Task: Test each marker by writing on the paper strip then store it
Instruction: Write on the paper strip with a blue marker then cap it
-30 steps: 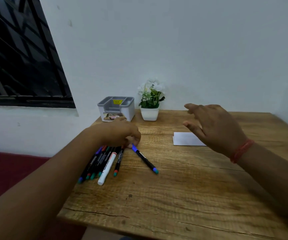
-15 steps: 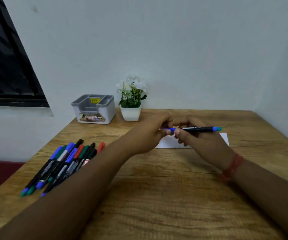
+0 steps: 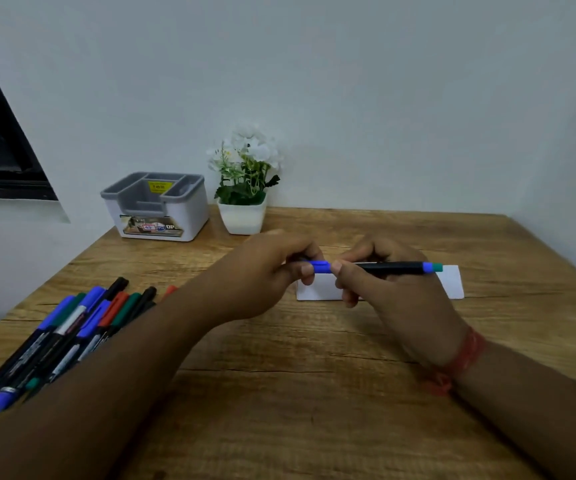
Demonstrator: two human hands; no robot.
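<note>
Both hands are closed on 1 marker, held level just above the paper strip.

At its blue cap end the marker is pinched by the left hand, and its black body is gripped by the right hand. It looks like the cap is about to be pulled off, so the test step is only starting. Next, a straight pull is needed, then the tip must be put down on the white paper strip. More markers are piled near the left table edge. Far back on the left, the gray organizer box is waiting beside a small flower pot.
</note>
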